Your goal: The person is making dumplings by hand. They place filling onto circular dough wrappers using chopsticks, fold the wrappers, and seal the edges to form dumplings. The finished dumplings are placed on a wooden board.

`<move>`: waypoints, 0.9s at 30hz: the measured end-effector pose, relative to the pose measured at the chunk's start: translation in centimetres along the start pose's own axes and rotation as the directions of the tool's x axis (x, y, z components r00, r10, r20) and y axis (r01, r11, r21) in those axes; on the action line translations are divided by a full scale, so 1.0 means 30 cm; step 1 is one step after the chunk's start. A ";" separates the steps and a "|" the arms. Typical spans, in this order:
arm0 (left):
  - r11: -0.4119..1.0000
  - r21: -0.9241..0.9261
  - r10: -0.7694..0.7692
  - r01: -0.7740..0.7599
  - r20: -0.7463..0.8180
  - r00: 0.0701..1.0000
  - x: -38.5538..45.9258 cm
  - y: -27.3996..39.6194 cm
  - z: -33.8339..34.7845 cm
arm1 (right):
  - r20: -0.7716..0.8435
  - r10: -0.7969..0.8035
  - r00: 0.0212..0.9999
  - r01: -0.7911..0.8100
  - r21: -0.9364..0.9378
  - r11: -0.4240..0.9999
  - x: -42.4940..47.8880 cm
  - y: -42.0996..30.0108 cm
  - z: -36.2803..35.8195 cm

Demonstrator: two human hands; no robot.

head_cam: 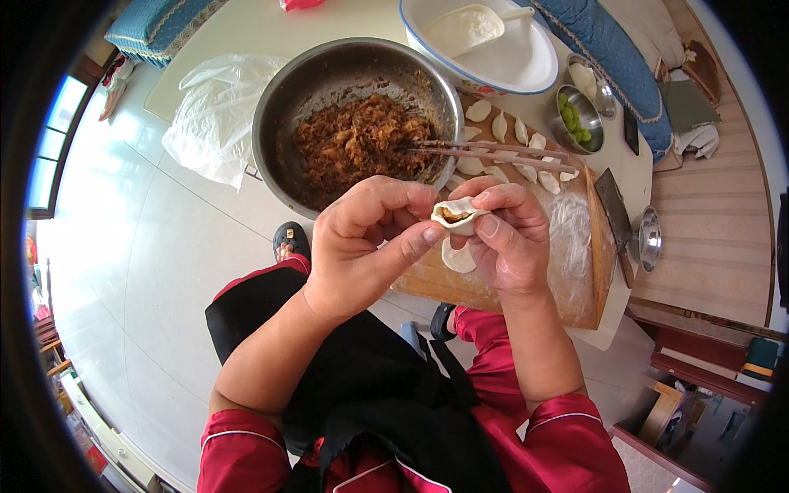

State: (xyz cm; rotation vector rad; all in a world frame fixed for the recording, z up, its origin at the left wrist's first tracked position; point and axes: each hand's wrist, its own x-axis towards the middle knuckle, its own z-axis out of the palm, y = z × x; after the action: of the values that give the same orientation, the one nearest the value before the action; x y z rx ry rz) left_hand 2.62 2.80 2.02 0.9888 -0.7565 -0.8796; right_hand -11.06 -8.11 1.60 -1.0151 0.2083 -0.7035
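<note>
Between my two hands is a half-folded dumpling [458,215], its brown filling showing at the open left side. My right hand [508,234] pinches its right end between thumb and fingers. The thumb and forefinger of my left hand [376,240] touch its left edge. Beyond them stands a large steel bowl [266,132] of minced filling [363,145], with wooden chopsticks [493,151] lying across its right rim. Below the dumpling, a round dough wrapper [458,257] lies on the floured wooden board [555,271]. Folded dumplings [500,126] lie at the board's far side.
A white enamel basin [536,58] holds flour and a scoop [474,28]. At right are a steel bowl with green pieces [579,120], a cleaver [612,203], a wooden rolling pin [595,246] and another metal bowl [648,239]. A plastic bag [216,111] lies left.
</note>
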 end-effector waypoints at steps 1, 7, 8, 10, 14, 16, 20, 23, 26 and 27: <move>0.999 -0.037 -0.022 0.022 -0.001 1.000 0.000 0.004 0.002 | 0.007 0.002 1.000 -0.001 -0.011 1.000 0.000 -0.001 -0.001; 0.982 0.183 0.037 -0.049 0.066 0.997 0.011 0.013 -0.020 | 0.008 0.038 0.999 -0.037 -0.078 0.996 -0.001 -0.018 0.001; 0.969 0.234 0.058 -0.078 0.093 0.994 0.014 0.014 -0.028 | 0.014 0.048 0.999 -0.046 -0.090 0.995 0.000 -0.021 -0.001; 0.934 0.330 0.093 -0.138 0.149 0.984 0.021 0.015 -0.040 | 0.024 0.068 0.997 -0.065 -0.113 0.991 0.003 -0.026 -0.010; 0.837 0.471 0.200 -0.278 0.208 0.957 0.027 0.019 -0.041 | 0.047 0.087 0.995 -0.079 -0.145 0.986 0.005 -0.032 -0.021; 0.807 0.520 0.190 -0.280 0.221 0.957 0.025 0.033 -0.037 | 0.059 0.096 0.994 -0.084 -0.182 0.980 0.005 -0.035 -0.025; 0.798 0.515 0.240 -0.314 0.206 0.949 0.025 0.027 -0.023 | 0.028 0.096 0.995 -0.089 -0.176 0.980 0.003 -0.041 -0.015; 0.851 0.460 0.182 -0.254 0.197 0.963 0.022 0.044 -0.012 | 0.014 0.087 0.996 -0.084 -0.172 0.981 0.005 -0.050 -0.014; 0.846 0.457 0.160 -0.274 0.273 0.949 0.028 0.045 -0.037 | 0.039 0.094 0.995 -0.086 -0.178 0.980 0.002 -0.049 -0.018; 0.841 0.463 0.157 -0.279 0.285 0.945 0.029 0.043 -0.042 | 0.054 0.099 0.994 -0.087 -0.188 0.978 0.002 -0.048 -0.020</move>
State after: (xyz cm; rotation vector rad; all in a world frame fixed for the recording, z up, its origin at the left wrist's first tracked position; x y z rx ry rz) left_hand 4.45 2.87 2.87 1.2301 -1.3241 -0.6119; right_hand -11.93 -9.04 2.51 -1.1963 0.2683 -0.5734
